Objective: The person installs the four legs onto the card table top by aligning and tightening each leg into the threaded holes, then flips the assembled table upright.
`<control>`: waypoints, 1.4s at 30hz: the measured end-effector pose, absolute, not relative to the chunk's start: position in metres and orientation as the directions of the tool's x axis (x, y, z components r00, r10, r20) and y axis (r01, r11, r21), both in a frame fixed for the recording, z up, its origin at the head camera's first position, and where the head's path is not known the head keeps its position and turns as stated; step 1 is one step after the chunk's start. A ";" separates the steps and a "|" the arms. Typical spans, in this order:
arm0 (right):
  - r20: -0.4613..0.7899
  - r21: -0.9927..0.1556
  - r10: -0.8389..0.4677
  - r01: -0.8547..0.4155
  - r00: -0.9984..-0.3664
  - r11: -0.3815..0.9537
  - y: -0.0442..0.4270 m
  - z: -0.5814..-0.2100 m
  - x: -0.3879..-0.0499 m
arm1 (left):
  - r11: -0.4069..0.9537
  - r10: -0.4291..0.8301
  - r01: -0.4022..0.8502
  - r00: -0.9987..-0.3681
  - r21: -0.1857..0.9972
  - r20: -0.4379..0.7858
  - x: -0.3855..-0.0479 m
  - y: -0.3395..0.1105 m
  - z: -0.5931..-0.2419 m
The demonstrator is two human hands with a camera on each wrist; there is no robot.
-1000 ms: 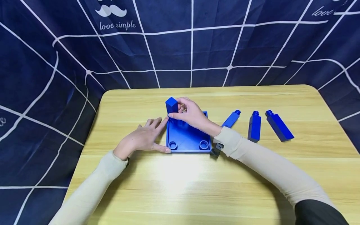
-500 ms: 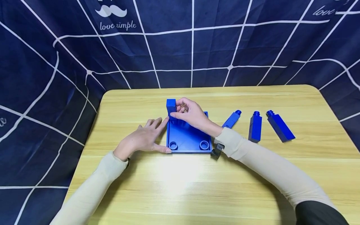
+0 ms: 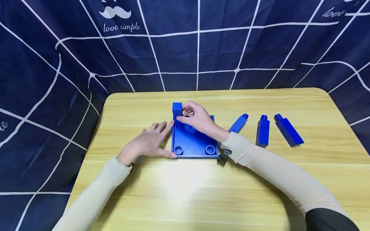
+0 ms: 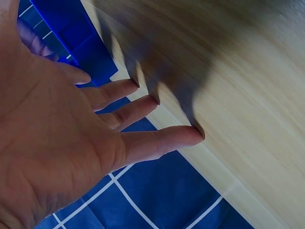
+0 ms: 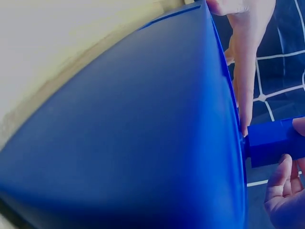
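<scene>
Pinching the square blue post (image 3: pixel 177 110) upright at the far left corner of the low-rimmed square blue panel (image 3: pixel 193 138), with the right hand (image 3: pixel 198 119) reaching in from the right, fingers curled on the sides. Meeting the panel by a narrow neck in the right wrist view; cannot tell whether fully seated, with the joint mostly hidden. Spreading the left hand (image 3: pixel 145 141) along the panel's left edge, fingers straight and gripping nothing, index fingertip beside the post's foot, thumb at the near left corner. Showing round sockets (image 3: pixel 178 150) at both near corners. Likely to seat crooked or jam if pressed or turned at a slant; liable to swing the panel round if twisted hard against such light, one-sided bracing; possible, too, to nip the left index finger from lying so close. Counting three loose posts (image 3: pixel 262 133) on the right, necks toward the far edge, the nearest partly behind the right sleeve (image 3: pixel 274 171). Finding pale wood grain on the tabletop (image 3: pixel 144 205), with glare just in front of the panel; beyond, dark blue cloth (image 3: pixel 173 54) with white grid lines, hung round back and sides.
</scene>
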State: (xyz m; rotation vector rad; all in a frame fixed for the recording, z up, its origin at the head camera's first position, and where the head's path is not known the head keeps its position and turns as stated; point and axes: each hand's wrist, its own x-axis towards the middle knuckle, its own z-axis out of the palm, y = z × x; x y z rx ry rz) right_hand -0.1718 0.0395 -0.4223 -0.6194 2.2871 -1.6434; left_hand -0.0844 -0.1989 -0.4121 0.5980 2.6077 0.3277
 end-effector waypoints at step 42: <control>0.079 -0.912 -0.483 -0.259 -0.872 0.319 0.037 -0.426 -0.169 | 0.887 0.449 0.351 -0.811 0.301 -0.375 -0.083 -0.200 -0.413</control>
